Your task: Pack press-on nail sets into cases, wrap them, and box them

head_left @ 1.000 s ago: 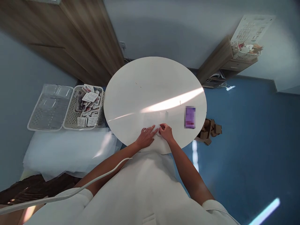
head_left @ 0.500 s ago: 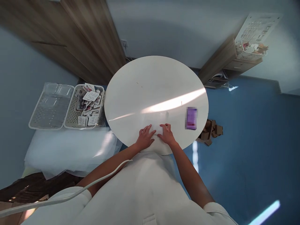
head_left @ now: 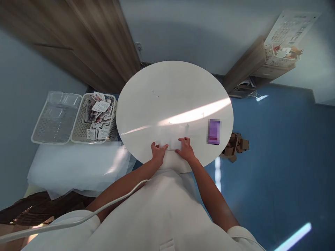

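A thin, whitish, see-through sheet (head_left: 175, 143) lies on the round white table (head_left: 167, 87) near its front edge. My right hand (head_left: 186, 150) rests at the sheet's right side, thumb and fingers apart, with the fingertips touching it. At the opposite side is my left hand (head_left: 158, 152), its thumb pointing right towards the sheet and its fingers spread to the left. Whether the left fingertips touch the sheet is hard to make out. Farther right on the table lies a purple item (head_left: 214, 131), blurred into blocks.
Left of the table stand a white basket of printed cards or packets (head_left: 115, 118) and a basket with clear plastic containers (head_left: 39, 122). Translucent sheets (head_left: 78, 167) are stacked before them. Brown cardboard boxes (head_left: 234, 148) sit on the floor at right. A pale cord (head_left: 117, 197) crosses my left arm.
My left hand has shifted left, off the middle of the sheet, and turned so its thumb points right. My right hand has stayed nearly in place.
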Demonstrator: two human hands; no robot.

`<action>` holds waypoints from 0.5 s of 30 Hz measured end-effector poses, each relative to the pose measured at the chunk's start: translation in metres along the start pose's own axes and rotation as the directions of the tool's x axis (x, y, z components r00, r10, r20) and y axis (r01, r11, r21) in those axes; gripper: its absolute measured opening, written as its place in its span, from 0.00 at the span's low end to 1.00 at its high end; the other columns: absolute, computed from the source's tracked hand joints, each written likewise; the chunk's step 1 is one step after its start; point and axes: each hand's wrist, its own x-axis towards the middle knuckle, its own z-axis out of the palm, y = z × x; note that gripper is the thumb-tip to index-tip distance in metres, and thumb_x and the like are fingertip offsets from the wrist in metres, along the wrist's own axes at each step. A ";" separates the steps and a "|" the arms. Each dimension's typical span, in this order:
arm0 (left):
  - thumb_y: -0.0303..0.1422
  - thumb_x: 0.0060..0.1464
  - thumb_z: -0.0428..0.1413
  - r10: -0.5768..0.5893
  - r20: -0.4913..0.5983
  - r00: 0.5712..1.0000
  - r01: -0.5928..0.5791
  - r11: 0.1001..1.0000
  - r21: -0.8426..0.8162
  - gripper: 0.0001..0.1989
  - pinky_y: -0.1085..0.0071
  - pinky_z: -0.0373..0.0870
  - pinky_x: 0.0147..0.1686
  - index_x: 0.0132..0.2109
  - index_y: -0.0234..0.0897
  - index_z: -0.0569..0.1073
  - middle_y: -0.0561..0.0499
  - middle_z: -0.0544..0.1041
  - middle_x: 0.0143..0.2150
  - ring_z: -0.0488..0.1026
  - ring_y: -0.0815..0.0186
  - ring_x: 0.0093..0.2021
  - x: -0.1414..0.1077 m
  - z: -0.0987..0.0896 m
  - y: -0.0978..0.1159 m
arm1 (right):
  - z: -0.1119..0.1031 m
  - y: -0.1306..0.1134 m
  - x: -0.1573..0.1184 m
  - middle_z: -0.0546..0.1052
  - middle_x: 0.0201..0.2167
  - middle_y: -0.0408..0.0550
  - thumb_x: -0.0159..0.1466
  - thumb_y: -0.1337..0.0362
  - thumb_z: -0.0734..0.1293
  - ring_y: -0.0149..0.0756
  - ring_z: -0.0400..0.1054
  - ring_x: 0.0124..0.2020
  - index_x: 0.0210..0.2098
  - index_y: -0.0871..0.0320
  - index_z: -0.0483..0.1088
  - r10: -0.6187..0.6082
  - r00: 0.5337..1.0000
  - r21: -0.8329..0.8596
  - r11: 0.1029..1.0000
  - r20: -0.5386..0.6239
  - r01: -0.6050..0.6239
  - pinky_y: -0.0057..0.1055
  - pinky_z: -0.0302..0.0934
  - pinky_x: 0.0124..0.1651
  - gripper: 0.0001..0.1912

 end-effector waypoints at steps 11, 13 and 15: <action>0.31 0.43 0.52 0.435 0.490 0.756 -0.621 0.712 0.328 0.05 0.72 0.64 0.28 0.31 0.37 0.69 0.55 0.70 0.26 0.65 0.70 0.26 -0.008 -0.001 0.001 | 0.008 -0.006 -0.004 0.53 0.47 0.49 0.47 0.63 0.68 0.38 0.59 0.47 0.46 0.53 0.57 -0.008 1.000 0.091 0.996 -0.006 0.009 0.37 0.62 0.44 0.28; 0.29 0.44 0.50 0.447 0.588 0.675 -0.722 0.564 0.401 0.06 0.71 0.65 0.29 0.32 0.37 0.69 0.54 0.71 0.27 0.66 0.69 0.27 -0.009 -0.004 -0.001 | 0.016 -0.010 -0.010 0.54 0.46 0.49 0.47 0.64 0.67 0.38 0.59 0.47 0.46 0.53 0.57 0.010 0.999 0.143 0.990 -0.033 -0.005 0.36 0.62 0.44 0.27; 0.27 0.46 0.48 0.457 0.667 0.588 -0.805 0.412 0.428 0.08 0.69 0.66 0.33 0.34 0.36 0.70 0.51 0.71 0.31 0.67 0.66 0.31 -0.009 -0.008 -0.004 | 0.021 -0.011 -0.016 0.53 0.47 0.50 0.47 0.65 0.66 0.38 0.58 0.48 0.46 0.54 0.58 0.035 0.997 0.198 0.980 -0.062 -0.022 0.36 0.61 0.45 0.27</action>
